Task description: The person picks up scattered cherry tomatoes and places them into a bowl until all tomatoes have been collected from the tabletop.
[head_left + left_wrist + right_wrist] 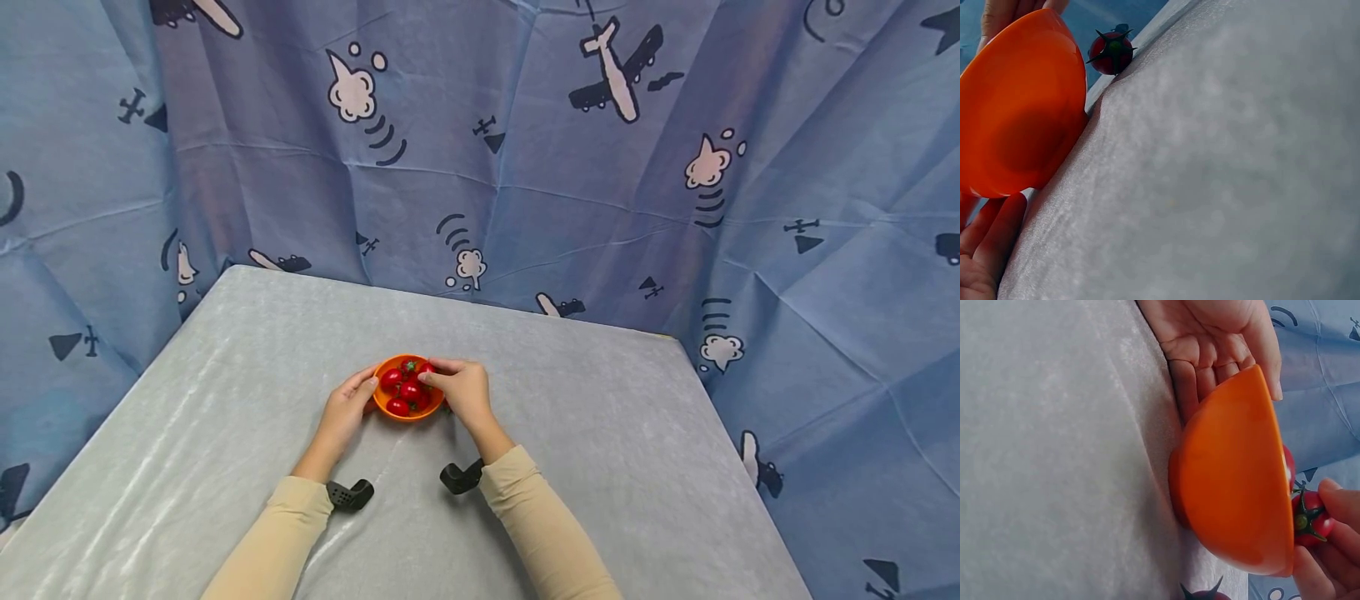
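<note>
An orange bowl (407, 417) stands on the table with several red cherry tomatoes (409, 391) inside. My left hand (347, 408) holds the bowl's left side, thumb at the rim and fingers curved along the outer wall. In the right wrist view, my right hand (1341, 550) pinches a tomato (1313, 503) with a green stem at the opposite rim. Another tomato (1112, 53), its green calyx facing the camera, lies on the table beside the bowl in the left wrist view. My right hand mostly hides that loose tomato in the head view.
A pale grey cloth (600, 450) with slight creases covers the table. Blue curtains (525, 167) printed with planes and clouds hang behind and at both sides. Black wrist cameras (351, 495) sit below each hand at the cuffs of the beige sleeves (547, 533).
</note>
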Tool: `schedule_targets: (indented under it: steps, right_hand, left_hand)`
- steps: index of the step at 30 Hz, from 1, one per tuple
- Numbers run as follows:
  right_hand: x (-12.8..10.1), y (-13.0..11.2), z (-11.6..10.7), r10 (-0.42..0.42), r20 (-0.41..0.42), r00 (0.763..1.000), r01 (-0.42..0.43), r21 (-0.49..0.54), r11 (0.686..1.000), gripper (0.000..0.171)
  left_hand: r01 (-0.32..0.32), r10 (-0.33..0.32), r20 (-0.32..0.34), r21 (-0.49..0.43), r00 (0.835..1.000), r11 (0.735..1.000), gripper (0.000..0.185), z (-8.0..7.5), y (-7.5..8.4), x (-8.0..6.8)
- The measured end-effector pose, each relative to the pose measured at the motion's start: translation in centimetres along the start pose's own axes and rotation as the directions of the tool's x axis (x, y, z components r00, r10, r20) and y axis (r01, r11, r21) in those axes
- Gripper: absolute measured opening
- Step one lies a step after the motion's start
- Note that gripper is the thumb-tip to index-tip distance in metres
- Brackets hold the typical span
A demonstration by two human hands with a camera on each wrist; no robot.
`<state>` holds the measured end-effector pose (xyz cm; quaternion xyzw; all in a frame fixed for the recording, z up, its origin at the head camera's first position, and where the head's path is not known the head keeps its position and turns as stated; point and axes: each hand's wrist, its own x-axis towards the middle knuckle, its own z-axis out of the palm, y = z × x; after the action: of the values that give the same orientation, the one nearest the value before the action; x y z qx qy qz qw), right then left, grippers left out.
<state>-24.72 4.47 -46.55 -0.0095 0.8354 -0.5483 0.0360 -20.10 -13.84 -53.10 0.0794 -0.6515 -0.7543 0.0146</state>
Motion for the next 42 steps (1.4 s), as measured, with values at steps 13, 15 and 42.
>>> schedule_targets:
  steps: [13, 15, 42]
  right_hand:
    - [-0.02, 0.03, 0.67, -0.03, 0.003, 1.0, 0.031, -0.038, 0.999, 0.031]
    - [-0.05, -0.01, 0.69, -0.033, 0.004, 0.999, 0.033, -0.04, 0.999, 0.031]
    - [-0.23, -0.02, 0.8, -0.082, 0.012, 0.997, 0.082, -0.081, 0.993, 0.032]
  left_hand:
    - [0.005, -0.005, -0.009, 0.009, 1.0, 1.0, 0.044, -0.02, 0.02, -0.08]
    - [0.005, -0.005, -0.009, 0.011, 1.0, 1.0, 0.043, -0.01, 0.04, -0.11]
    - [0.003, -0.002, -0.013, 0.022, 1.0, 1.0, 0.044, -0.01, 0.19, -0.18]
